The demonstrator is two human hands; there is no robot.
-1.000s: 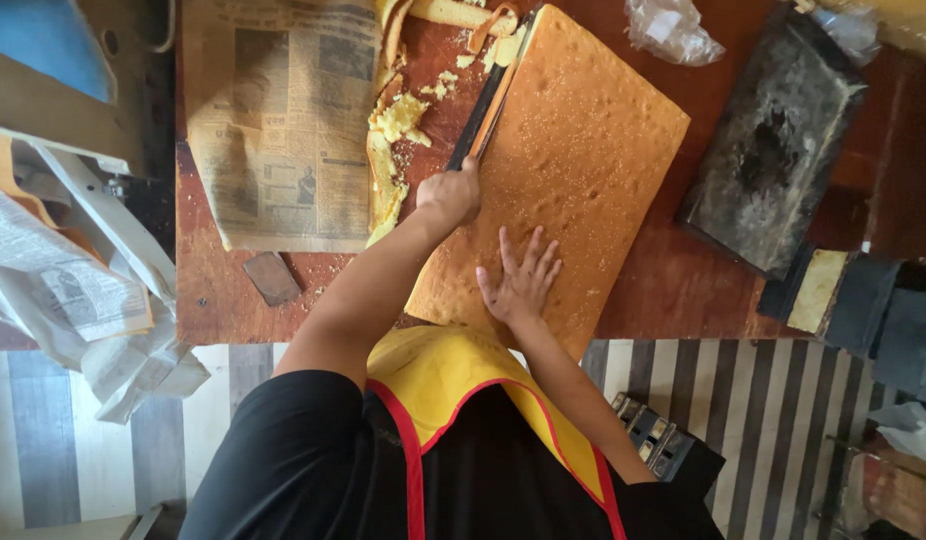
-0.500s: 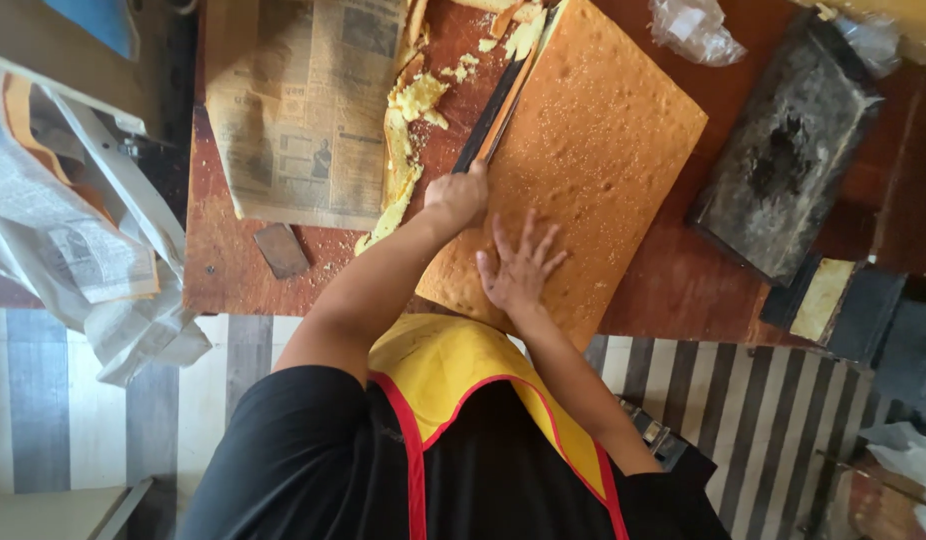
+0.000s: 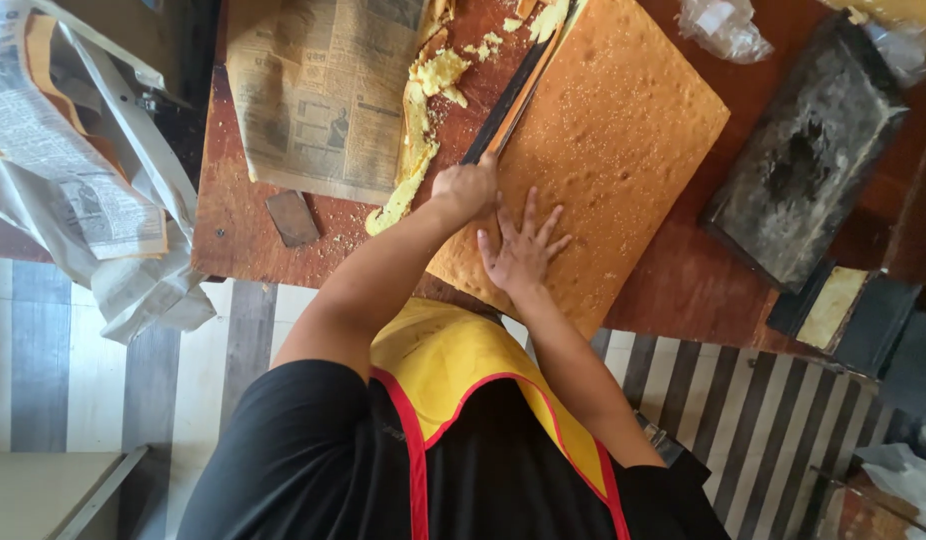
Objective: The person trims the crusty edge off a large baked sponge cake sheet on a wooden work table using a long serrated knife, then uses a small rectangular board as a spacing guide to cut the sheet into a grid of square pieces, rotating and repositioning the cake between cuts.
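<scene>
1. A large rectangular slab of golden-brown sponge cake point(image 3: 603, 150) lies at a slant on a reddish-brown wooden worktop point(image 3: 683, 290), seen from overhead.
2. The left hand point(image 3: 465, 188) is closed in a fist round the handle of a long dark knife point(image 3: 511, 100); the blade runs along the cake's left long edge, pointing away from the person.
3. The right hand point(image 3: 521, 250) lies flat on the near end of the cake, fingers point(image 3: 529, 212) spread wide, holding nothing, just beside the left hand.
4. Left of the blade a long strip of pale yellow cake trimmings point(image 3: 415, 150) lies on the worktop, with loose crumbs near it.
5. Further left a sheet of newspaper point(image 3: 318, 100) is spread flat; its right edge meets the trimmings.
6. A small dark flat rectangular piece point(image 3: 291, 218) lies below the newspaper, near the worktop's front edge.
7. Right of the cake, apart from it, sits a blackened, crusted rectangular baking tin point(image 3: 813, 150). Bare worktop shows between them.
8. A crumpled clear plastic bag point(image 3: 721, 25) lies at the top, just beyond the cake's far corner.
9. The cake's near corner reaches the worktop's front edge, close against the person's yellow apron point(image 3: 463, 360).
10. Off the worktop's left end, a heap of crumpled newspapers point(image 3: 73, 180) hangs over the grey and white striped floor point(image 3: 43, 350).
11. At the far right stand dark tins point(image 3: 863, 320), one holding a pale slab.
</scene>
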